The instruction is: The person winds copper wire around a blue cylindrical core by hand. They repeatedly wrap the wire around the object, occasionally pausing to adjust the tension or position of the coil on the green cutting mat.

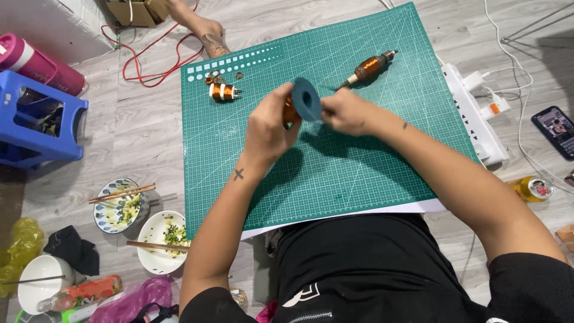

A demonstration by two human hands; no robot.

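Nearest the camera sits the person's black shirt (353,269), with both bare forearms reaching forward over a green gridded cutting mat (359,173) that lies on the pale wooden floor (143,131).

Above the middle of the mat, the left hand (268,128) is curled closed around a copper-wound motor part (290,112), of which only a small orange piece shows between the fingers. The right hand (347,110) pinches the edge of a dark blue flat disc with a round centre hole (307,99), held upright and touching the copper part, so both hands are closed on the same assembly just above the mat.

To the left on the floor, near the person's left elbow, stand a white bowl with green food scraps and chopsticks (160,242) and a patterned bowl with chopsticks across it (119,205).

Further along the mat, a small copper coil with white bands (223,91) lies near the upper left corner, and a long copper-wound rotor on a metal shaft (369,67) lies near the upper right, well apart from the hands.

Beside the mat's right edge runs a white power strip with plugs (475,110), and beyond it a smartphone with a lit screen (556,128). At the far left stands a blue plastic stool (39,119).
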